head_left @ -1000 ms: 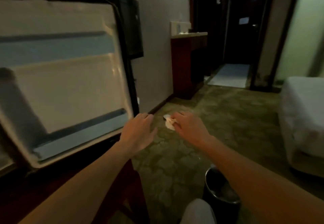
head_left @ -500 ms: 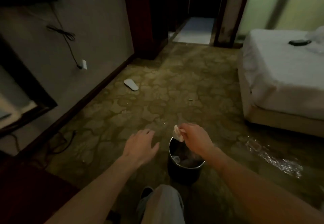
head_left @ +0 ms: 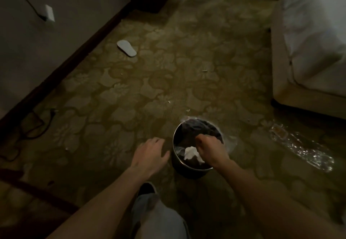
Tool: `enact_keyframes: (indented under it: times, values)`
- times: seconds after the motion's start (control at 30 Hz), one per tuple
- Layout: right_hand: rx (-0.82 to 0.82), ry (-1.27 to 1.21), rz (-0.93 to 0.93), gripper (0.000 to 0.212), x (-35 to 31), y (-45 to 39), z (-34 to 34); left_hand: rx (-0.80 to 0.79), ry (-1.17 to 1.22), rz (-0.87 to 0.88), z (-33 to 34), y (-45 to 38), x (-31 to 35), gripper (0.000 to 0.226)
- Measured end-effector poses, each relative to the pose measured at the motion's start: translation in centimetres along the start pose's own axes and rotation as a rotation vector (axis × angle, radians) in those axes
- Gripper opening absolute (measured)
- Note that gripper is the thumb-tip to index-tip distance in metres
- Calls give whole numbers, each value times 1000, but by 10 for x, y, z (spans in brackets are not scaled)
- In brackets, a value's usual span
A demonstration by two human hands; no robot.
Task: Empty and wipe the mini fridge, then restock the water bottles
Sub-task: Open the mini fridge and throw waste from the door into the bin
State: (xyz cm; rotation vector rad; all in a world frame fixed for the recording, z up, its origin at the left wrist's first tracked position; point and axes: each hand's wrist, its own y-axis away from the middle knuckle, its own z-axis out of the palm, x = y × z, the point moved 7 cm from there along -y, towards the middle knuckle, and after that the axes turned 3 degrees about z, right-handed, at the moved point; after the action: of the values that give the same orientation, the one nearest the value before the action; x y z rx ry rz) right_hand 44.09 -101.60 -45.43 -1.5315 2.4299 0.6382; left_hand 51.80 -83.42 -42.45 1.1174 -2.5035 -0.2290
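A small round dark trash bin (head_left: pixel 177 164) stands on the carpet in front of me, lined with a dark bag. My right hand (head_left: pixel 210 149) hangs over its opening, fingers curled down. A crumpled white tissue (head_left: pixel 191 153) sits against the thumb side of that hand, inside the rim, and looks pinched in it. My left hand (head_left: pixel 149 156) hovers just left of the bin with fingers spread, holding nothing and not touching it. The mini fridge and water bottles are out of view.
A pale slipper (head_left: pixel 127 47) lies near the left wall's baseboard. A white bed (head_left: pixel 309 42) fills the right side. Shiny clear plastic wrap (head_left: pixel 303 149) lies on the floor right of the bin. Cables (head_left: pixel 28 126) trail at the left; my knee (head_left: pixel 155 220) is below.
My view has swung from the open fridge door down to the floor. My right hand has carried the tissue down from above the bin into its opening; the left hand followed alongside.
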Motion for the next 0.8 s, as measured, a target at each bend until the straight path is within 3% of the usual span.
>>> enact_keyframes:
  times: [0.4, 0.8]
  values:
    - [-40, 64, -64, 23, -14, 25, -6, 23, -16, 27, -4, 17, 19, 47]
    - [167, 135, -331, 42, -169, 102, -117, 320, -114, -66, -143, 143, 7, 50]
